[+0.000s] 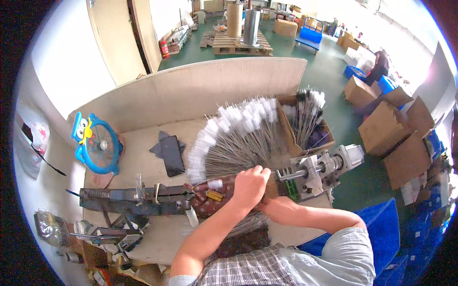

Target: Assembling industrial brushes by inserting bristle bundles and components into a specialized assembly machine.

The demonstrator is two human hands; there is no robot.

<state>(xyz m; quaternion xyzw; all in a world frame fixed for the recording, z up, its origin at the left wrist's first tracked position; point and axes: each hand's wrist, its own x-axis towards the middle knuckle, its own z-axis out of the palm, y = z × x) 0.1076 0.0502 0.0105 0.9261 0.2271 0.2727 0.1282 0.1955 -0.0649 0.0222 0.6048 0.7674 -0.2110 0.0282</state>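
My left hand (251,187) is closed, its fingers bent together beside the tip of a metal spindle on a motor-driven fixture (317,171). Whatever it pinches is too small to make out. Just below and to the right, my right hand (280,210) is closed too, its fingertips largely hidden. Beyond my hands a wide fan of wire brushes (238,138) with white bristle tips lies on the table. Beneath my left forearm are a dotted dark-red cloth (205,202) and a small yellow block (214,195). More thin wires (249,224) lie close to my body.
A cardboard box (286,126) holds more brushes, some black. Left are a dark phone (171,156), a blue cartoon-shaped fan (100,145) and a long metal rail fixture (129,200). A raised board (200,88) edges the table's far side. Blue bins (377,229) stand right.
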